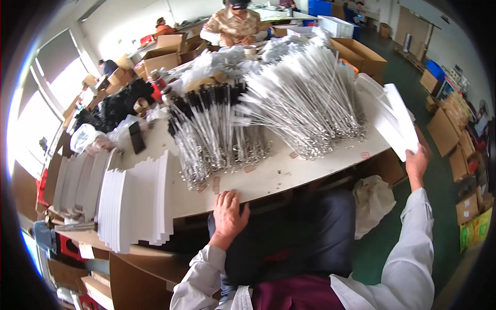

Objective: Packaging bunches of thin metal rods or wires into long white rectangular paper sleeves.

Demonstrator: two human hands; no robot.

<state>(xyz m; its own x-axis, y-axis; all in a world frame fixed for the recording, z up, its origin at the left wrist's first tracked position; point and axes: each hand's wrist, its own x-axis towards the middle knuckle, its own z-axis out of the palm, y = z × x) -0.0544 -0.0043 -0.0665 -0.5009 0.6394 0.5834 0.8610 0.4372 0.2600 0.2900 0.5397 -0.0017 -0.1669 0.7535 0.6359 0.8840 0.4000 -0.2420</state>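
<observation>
My right hand (417, 161) grips the near end of a long, narrow white box (397, 121) at the table's right edge. Another white piece (373, 101) lies beside that box, partly overlapped by it. My left hand (230, 217) rests on the near edge of the table, fingers stretched out and holding nothing. Just beyond it lies a pile of thin wire-handled brushes with black bristles (217, 132). To its right spreads a larger pile of similar brushes with white bristles (305, 98), their looped wire ends facing me.
Rows of long white boxes (137, 201) stand at the table's left. A dark phone-like slab (137, 138), tape rolls and a black heap (116, 106) lie behind them. Cardboard boxes (361, 54) stand beyond the table. A person (235, 26) sits across from me. A white bag (373, 204) hangs below the edge.
</observation>
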